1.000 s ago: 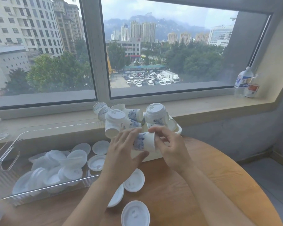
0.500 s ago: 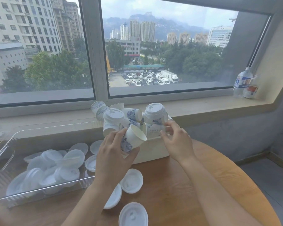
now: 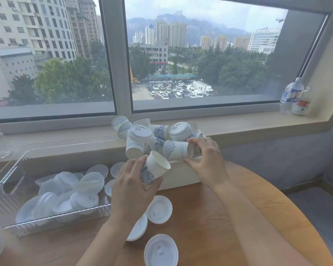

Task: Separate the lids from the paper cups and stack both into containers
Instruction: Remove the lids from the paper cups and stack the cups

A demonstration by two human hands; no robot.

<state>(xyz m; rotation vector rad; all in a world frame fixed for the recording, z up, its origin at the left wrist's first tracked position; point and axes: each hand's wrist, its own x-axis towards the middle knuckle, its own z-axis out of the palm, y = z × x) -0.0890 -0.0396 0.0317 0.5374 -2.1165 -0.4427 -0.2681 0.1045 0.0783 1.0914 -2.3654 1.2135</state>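
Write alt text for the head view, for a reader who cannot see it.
The left hand holds an open paper cup while the right hand grips a cup lying on its side in a white bin piled with cups. Loose lids lie on the wooden table; more fill a clear tray on the left.

Centre of frame: open cup (image 3: 155, 168) tilted in left hand (image 3: 132, 186), just left of and below lying cup (image 3: 176, 150) pinched by right hand (image 3: 208, 160) atop heaped cups (image 3: 154, 136) in bin (image 3: 179, 178) below windowsill (image 3: 258, 125). Left of frame: clear tray (image 3: 12, 181) on table (image 3: 210, 217), loose lids (image 3: 69, 192) piled inside. Lower centre: three lids (image 3: 159, 209) on table before bin; right edge: two bottles (image 3: 293, 97) on windowsill.
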